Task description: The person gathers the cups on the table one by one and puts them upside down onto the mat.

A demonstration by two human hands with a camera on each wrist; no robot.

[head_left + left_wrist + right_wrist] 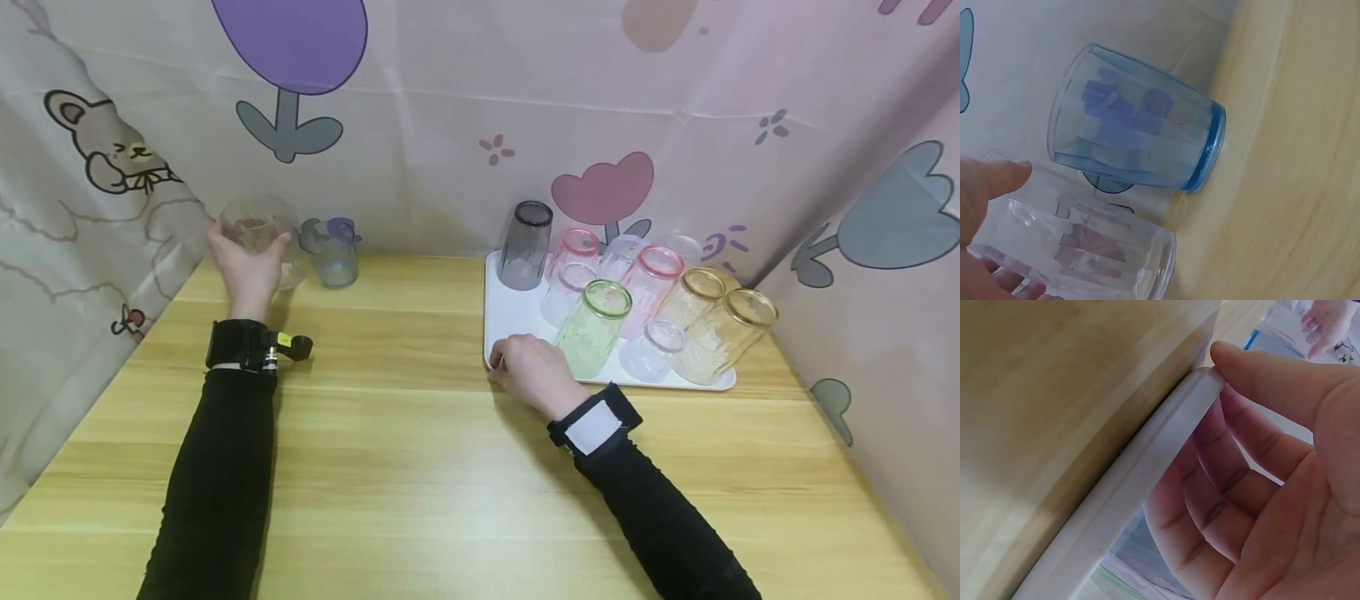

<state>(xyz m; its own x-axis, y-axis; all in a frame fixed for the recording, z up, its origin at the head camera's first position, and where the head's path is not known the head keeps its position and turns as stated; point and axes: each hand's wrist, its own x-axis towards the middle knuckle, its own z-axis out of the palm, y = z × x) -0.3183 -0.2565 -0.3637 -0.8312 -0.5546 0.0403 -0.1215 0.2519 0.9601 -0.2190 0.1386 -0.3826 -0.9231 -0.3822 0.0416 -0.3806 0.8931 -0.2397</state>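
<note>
At the back left, my left hand [251,267] curls round a clear cup [1091,244], thumb on one side and fingers on the other. The cup stands on the table with a purplish pattern showing through it. Just right of it is a bluish clear cup [1135,119], upright and untouched. My right hand [532,375] pinches the near left corner of a white tray [517,321]. In the right wrist view the thumb [1266,375] presses the tray's corner while the other fingers curl over its rim.
Upside-down glasses fill much of the tray: a dark grey glass [525,246], a green glass [594,329], a yellow glass [723,337], pink ones and clear ones. Behind stands a patterned curtain [420,167]. The wooden table [420,467] stretches out in front.
</note>
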